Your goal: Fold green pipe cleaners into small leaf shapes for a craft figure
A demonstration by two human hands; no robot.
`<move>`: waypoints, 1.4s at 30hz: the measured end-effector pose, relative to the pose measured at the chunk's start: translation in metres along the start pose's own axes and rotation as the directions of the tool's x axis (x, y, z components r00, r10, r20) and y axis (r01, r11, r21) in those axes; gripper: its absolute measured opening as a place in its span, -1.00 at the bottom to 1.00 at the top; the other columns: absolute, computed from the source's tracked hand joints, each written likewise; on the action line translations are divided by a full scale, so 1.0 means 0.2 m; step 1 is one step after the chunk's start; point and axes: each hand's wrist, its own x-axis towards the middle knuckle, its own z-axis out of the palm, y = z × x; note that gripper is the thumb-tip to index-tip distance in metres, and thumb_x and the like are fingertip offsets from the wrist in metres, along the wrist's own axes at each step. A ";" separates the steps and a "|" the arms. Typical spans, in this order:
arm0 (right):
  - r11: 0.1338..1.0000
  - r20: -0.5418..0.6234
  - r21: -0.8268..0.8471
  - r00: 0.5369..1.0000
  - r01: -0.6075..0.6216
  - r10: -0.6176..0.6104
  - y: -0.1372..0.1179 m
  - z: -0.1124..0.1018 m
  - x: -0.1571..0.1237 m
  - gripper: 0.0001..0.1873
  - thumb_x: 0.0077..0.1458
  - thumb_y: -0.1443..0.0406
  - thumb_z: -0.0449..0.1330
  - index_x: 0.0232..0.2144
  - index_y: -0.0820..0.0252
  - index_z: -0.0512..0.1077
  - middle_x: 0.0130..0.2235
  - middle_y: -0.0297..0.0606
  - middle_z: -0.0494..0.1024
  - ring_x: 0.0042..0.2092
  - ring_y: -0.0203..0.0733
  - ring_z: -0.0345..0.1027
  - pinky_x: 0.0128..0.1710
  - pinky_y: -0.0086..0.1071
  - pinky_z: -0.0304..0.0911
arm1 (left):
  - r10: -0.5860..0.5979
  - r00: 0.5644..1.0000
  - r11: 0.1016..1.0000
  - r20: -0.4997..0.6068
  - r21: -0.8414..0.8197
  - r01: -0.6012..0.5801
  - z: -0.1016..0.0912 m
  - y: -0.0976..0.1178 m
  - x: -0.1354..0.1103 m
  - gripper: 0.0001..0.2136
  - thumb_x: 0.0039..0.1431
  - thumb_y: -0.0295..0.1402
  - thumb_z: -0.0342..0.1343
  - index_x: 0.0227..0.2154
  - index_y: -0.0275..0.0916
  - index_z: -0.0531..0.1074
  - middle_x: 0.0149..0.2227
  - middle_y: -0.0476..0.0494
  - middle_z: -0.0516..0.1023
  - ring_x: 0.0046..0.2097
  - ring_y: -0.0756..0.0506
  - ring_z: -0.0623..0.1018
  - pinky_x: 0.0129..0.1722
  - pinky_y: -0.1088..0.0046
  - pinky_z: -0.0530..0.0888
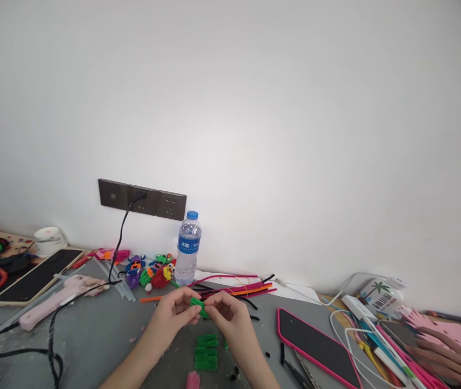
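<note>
Between the fingertips of both hands is a small green piece of pipe cleaner [198, 306]. My left hand [177, 310] pinches it from one side, and my right hand [228, 313] pinches the other side. Below them on the grey mat [104, 335] lie several green folded pipe cleaner pieces [206, 352], side by side. A pink bundle [192, 380] shows at the bottom edge. Behind my hands is a bunch of long pink, orange and black pipe cleaners [250, 289]. The fingers partly cover the held piece.
A water bottle [188, 248] stands by the wall beside small colourful figures [159, 273]. A pink glue gun [58, 302] with its black cord lies left. On the right are a pink-edged phone [317, 346], tweezers [301, 373], white cables and another person's hand [449, 351].
</note>
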 end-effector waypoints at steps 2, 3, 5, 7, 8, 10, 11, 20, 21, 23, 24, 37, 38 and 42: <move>1.000 0.029 0.004 0.999 0.013 -0.013 -0.01 0.00 -0.01 -0.76 -0.07 0.16 0.31 -0.43 0.25 0.49 -0.41 -0.21 0.52 -0.37 -0.14 0.39 -0.36 -0.33 0.28 | -0.017 1.000 1.000 -0.012 0.014 0.017 0.01 0.02 -0.01 -0.66 -0.17 -0.09 0.35 -0.45 -0.26 0.47 -0.52 0.01 0.46 -0.46 -0.02 0.48 -0.43 0.50 0.44; 1.000 0.044 0.022 0.999 0.015 -0.016 -0.01 0.00 -0.01 -0.76 -0.08 0.17 0.32 -0.42 0.24 0.49 -0.40 -0.21 0.52 -0.37 -0.14 0.40 -0.35 -0.32 0.29 | -0.024 1.000 1.000 -0.015 0.016 0.024 0.01 0.03 -0.01 -0.66 -0.17 -0.10 0.35 -0.46 -0.26 0.46 -0.53 0.02 0.47 -0.46 -0.02 0.47 -0.43 0.51 0.44; 0.997 0.062 0.079 0.998 0.001 -0.005 -0.02 0.00 -0.01 -0.76 -0.10 0.17 0.34 -0.42 0.22 0.48 -0.41 -0.24 0.51 -0.38 -0.15 0.41 -0.35 -0.32 0.31 | -0.038 0.999 0.999 -0.016 0.009 0.038 0.02 0.04 -0.02 -0.66 -0.17 -0.11 0.35 -0.45 -0.26 0.46 -0.52 0.01 0.48 -0.45 -0.02 0.48 -0.42 0.52 0.45; 0.990 0.061 0.138 0.998 -0.033 0.024 -0.02 0.00 -0.01 -0.75 -0.13 0.16 0.36 -0.46 0.21 0.47 -0.45 -0.27 0.51 -0.39 -0.16 0.41 -0.34 -0.32 0.32 | -0.059 0.998 0.998 -0.008 -0.004 0.059 0.02 0.05 -0.03 -0.65 -0.17 -0.11 0.36 -0.42 -0.25 0.47 -0.47 -0.02 0.51 -0.41 -0.04 0.51 -0.38 0.49 0.47; 0.987 0.056 0.154 0.998 -0.048 0.040 -0.02 -0.01 -0.01 -0.74 -0.15 0.15 0.37 -0.48 0.21 0.48 -0.47 -0.28 0.52 -0.40 -0.16 0.41 -0.34 -0.32 0.32 | -0.070 0.998 0.998 -0.004 -0.005 0.070 0.03 0.05 -0.03 -0.65 -0.16 -0.11 0.35 -0.39 -0.25 0.48 -0.43 -0.04 0.53 -0.37 -0.05 0.53 -0.35 0.47 0.49; 0.985 0.054 0.155 0.996 -0.075 0.068 -0.03 -0.02 -0.01 -0.73 -0.19 0.15 0.39 -0.51 0.22 0.48 -0.49 -0.29 0.52 -0.42 -0.18 0.41 -0.34 -0.33 0.32 | -0.082 0.997 0.997 0.004 0.005 0.082 0.03 0.05 -0.04 -0.64 -0.15 -0.10 0.34 -0.36 -0.24 0.48 -0.37 -0.06 0.54 -0.32 -0.08 0.55 -0.31 0.44 0.50; 0.985 0.059 0.147 0.995 -0.088 0.080 -0.03 -0.03 -0.01 -0.73 -0.19 0.15 0.39 -0.51 0.21 0.49 -0.50 -0.29 0.53 -0.43 -0.19 0.41 -0.35 -0.33 0.32 | -0.081 0.997 0.997 0.010 0.017 0.081 0.03 0.05 -0.04 -0.65 -0.14 -0.09 0.33 -0.37 -0.25 0.47 -0.37 -0.06 0.54 -0.31 -0.08 0.55 -0.30 0.43 0.50; 0.990 0.102 -0.083 0.987 -0.116 0.124 -0.09 -0.08 -0.04 -0.78 -0.07 0.18 0.29 -0.38 0.19 0.46 -0.48 -0.34 0.48 -0.46 -0.24 0.35 -0.50 -0.43 0.20 | -0.020 0.999 0.993 0.040 0.119 0.015 0.02 0.07 -0.03 -0.72 -0.12 -0.15 0.30 -0.51 -0.25 0.42 -0.58 0.03 0.45 -0.50 -0.02 0.43 -0.44 0.46 0.40; 0.981 0.112 -0.160 0.985 -0.111 0.129 -0.09 -0.09 -0.04 -0.82 -0.06 0.22 0.27 -0.38 0.18 0.46 -0.47 -0.34 0.48 -0.46 -0.24 0.33 -0.50 -0.43 0.18 | -0.008 0.999 0.990 0.039 0.141 0.003 0.01 0.06 -0.02 -0.73 -0.11 -0.15 0.29 -0.51 -0.25 0.42 -0.58 0.03 0.44 -0.51 -0.01 0.42 -0.44 0.46 0.39; 0.942 0.159 -0.325 0.977 -0.086 0.144 -0.08 -0.12 -0.06 -0.93 -0.07 0.33 0.24 -0.43 0.17 0.49 -0.45 -0.34 0.50 -0.44 -0.25 0.29 -0.46 -0.43 0.16 | 0.017 0.999 0.983 0.036 0.183 -0.024 -0.02 0.05 -0.01 -0.74 -0.08 -0.15 0.27 -0.50 -0.24 0.41 -0.58 0.03 0.44 -0.51 -0.02 0.43 -0.43 0.45 0.39; 0.918 0.185 -0.390 0.970 -0.072 0.155 -0.07 -0.13 -0.06 -0.93 -0.09 0.38 0.23 -0.46 0.17 0.50 -0.44 -0.33 0.51 -0.43 -0.24 0.28 -0.44 -0.43 0.15 | 0.031 0.999 0.979 0.038 0.200 -0.038 -0.03 0.04 -0.01 -0.74 -0.07 -0.16 0.26 -0.50 -0.24 0.40 -0.57 0.02 0.44 -0.51 -0.02 0.43 -0.43 0.44 0.39; 0.748 0.204 -0.664 0.961 -0.005 0.188 -0.11 -0.07 -0.13 -0.70 -0.31 0.52 0.25 -0.51 0.15 0.26 -0.38 -0.41 0.32 -0.40 -0.28 0.16 -0.46 -0.49 -0.02 | 0.092 0.992 0.910 0.089 0.398 -0.120 -0.01 -0.01 -0.02 -0.86 -0.04 -0.37 0.13 -0.60 -0.19 0.28 -0.55 0.03 0.36 -0.48 -0.06 0.42 -0.48 0.49 0.37; 0.751 0.201 -0.660 0.960 -0.013 0.193 -0.11 -0.07 -0.13 -0.69 -0.31 0.54 0.21 -0.51 0.14 0.23 -0.38 -0.42 0.30 -0.41 -0.29 0.15 -0.46 -0.49 -0.02 | 0.106 0.991 0.904 0.087 0.407 -0.132 -0.01 -0.02 -0.02 -0.87 -0.05 -0.39 0.13 -0.60 -0.19 0.29 -0.54 0.02 0.38 -0.46 -0.07 0.43 -0.48 0.49 0.36; 0.766 0.197 -0.642 0.960 -0.026 0.197 -0.09 -0.06 -0.11 -0.66 -0.35 0.63 0.04 -0.54 0.14 0.16 -0.43 -0.43 0.26 -0.44 -0.31 0.14 -0.46 -0.51 -0.02 | 0.129 0.988 0.872 0.080 0.465 -0.152 -0.01 -0.04 -0.01 -0.93 -0.07 -0.44 0.11 -0.56 -0.20 0.33 -0.50 0.00 0.41 -0.41 -0.09 0.45 -0.45 0.50 0.34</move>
